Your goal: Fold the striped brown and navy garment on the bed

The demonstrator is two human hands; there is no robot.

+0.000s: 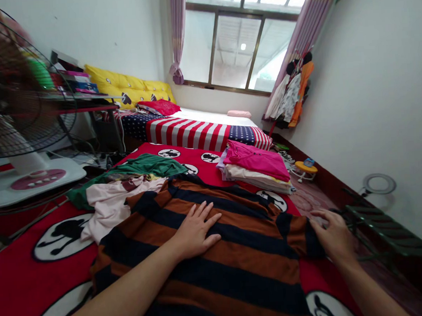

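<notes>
Head view: striped shirt (pixel 245 264), brown and dark navy, lies spread out on a red cover (pixel 12 277) printed with white ovals. It serves as landmark below.

Left hand (pixel 195 232) rests palm down on the shirt's middle, fingers spread, nothing in its grasp. Right hand (pixel 337 238) is at the shirt's right edge, fingers part curled, thumb at the end of the short sleeve (pixel 300 236); cannot tell whether cloth is pinched.

Left of the shirt, touching it: crumpled pale pink garment (pixel 107 206), with a green garment (pixel 147 166) just behind. Beyond the shirt, toward its right: folded stack (pixel 257 167), bright pink on top. Well left of the shirt: white-based fan (pixel 38 176). Farther beyond the shirt: bed with stars-and-stripes spread (pixel 188 133).
</notes>
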